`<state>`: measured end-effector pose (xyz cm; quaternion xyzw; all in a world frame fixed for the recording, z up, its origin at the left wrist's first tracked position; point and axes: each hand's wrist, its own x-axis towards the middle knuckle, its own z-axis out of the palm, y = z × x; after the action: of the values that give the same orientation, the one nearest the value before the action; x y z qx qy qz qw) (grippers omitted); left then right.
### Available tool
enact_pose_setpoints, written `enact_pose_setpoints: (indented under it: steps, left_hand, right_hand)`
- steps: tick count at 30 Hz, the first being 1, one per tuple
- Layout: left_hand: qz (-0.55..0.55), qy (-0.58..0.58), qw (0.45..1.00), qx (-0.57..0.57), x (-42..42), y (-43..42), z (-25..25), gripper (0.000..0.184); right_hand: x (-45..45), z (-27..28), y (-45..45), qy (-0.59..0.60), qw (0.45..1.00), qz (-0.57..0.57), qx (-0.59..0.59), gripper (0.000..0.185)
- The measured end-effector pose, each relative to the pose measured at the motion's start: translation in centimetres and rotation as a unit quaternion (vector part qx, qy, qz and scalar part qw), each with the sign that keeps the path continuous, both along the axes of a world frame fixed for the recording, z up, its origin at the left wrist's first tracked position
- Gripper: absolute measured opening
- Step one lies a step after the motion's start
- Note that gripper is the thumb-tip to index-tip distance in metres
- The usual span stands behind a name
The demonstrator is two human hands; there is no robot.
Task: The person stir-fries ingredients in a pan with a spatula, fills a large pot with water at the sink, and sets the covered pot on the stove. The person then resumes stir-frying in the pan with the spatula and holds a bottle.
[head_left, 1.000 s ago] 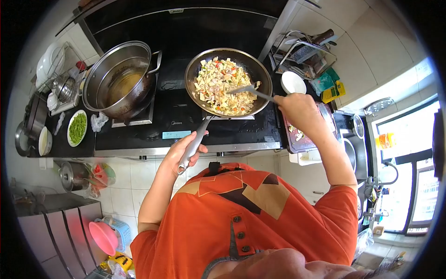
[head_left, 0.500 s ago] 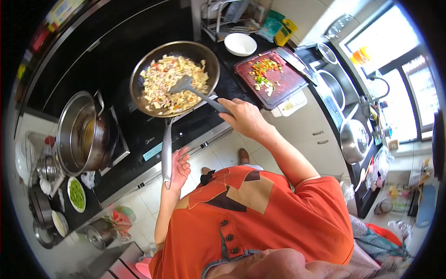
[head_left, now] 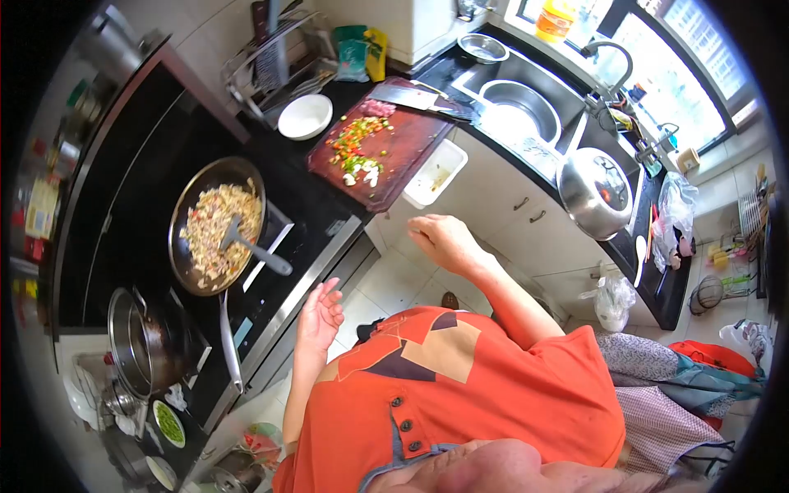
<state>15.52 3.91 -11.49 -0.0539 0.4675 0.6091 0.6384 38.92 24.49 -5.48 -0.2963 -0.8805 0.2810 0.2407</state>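
Observation:
In the head view a frying pan on the stove holds chopped food. A grey spatula lies in the pan, its handle over the rim, with no hand on it. My left hand is empty, fingers apart, to the right of the pan's handle. My right hand hangs in front of the counter, below the red cutting board; its fingers are bent together, with nothing visible in them. Chopped peppers, a pink lump and a cleaver lie on the board.
A white bowl stands beside the board, and a white tray sits below it. The sink basin and a steel lid are at the right. A large pot and a dish of chopped greens are at the lower left.
The view has turned right toward the sink. My right hand has let go of the spatula, which now rests in the pan. My left hand, earlier at the pan's handle, is now away from it.

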Motion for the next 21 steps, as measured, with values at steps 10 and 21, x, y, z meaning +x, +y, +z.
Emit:
enact_pose_setpoints:
  steps: [10,21]
  left_hand:
    - [-0.131,-0.039,0.991,-0.011,13.1,16.3,-0.9,0.033]
    - [-0.272,0.001,0.961,0.044,15.7,32.0,0.0,0.034]
  right_hand:
    - [17.1,-3.5,9.1,-0.095,0.990,-0.087,-0.059,0.015]
    - [32.5,-2.1,20.6,-0.183,0.792,-0.560,0.161,0.020]
